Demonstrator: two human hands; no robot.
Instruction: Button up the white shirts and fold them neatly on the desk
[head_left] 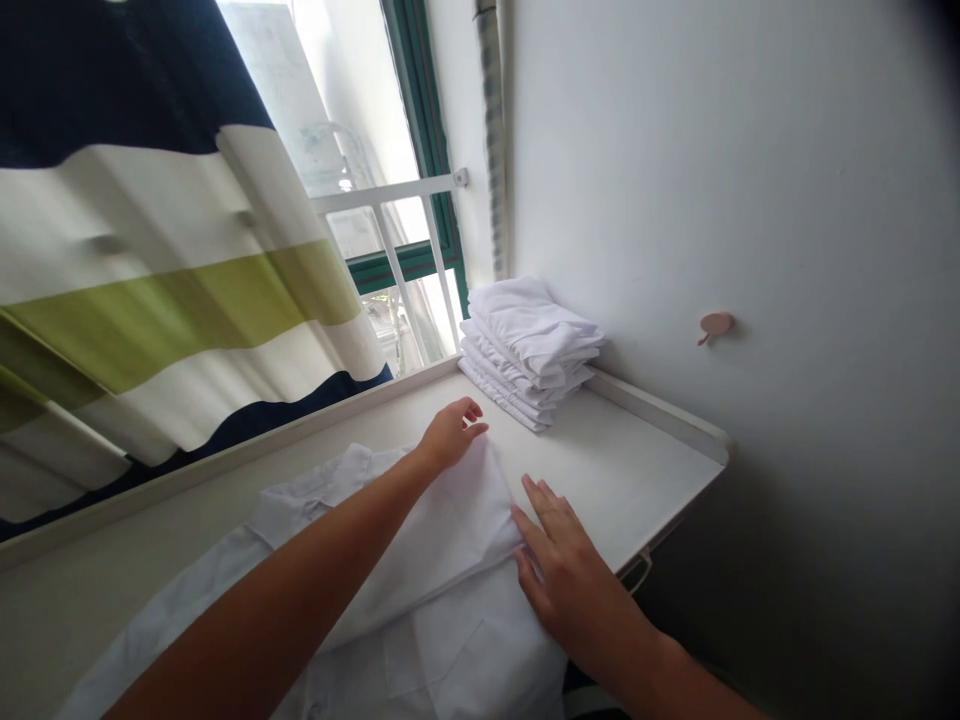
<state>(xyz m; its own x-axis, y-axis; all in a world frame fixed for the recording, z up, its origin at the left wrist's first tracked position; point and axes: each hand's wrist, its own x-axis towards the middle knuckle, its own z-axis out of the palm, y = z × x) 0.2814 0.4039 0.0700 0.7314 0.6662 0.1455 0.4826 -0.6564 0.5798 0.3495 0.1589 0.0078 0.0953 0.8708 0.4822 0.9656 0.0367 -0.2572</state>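
Observation:
A white collared shirt (427, 540) lies partly folded across the white tabletop, its collar toward the window and a pocket near the front edge. At the far corner of the folded part is my left hand (453, 434), fingers bent with a gap between thumb and fingertips and no cloth visible in them. My right hand (559, 560) rests along the shirt's right folded edge, fingers stretched out and thumb apart, touching the cloth. My left forearm hides part of the shirt's middle.
A stack of folded white garments (529, 350) sits at the table's back corner against the wall. The table (637, 460) has a raised rim. A striped curtain (165, 270) hangs before the window on the left. A pink hook (716, 323) is on the wall.

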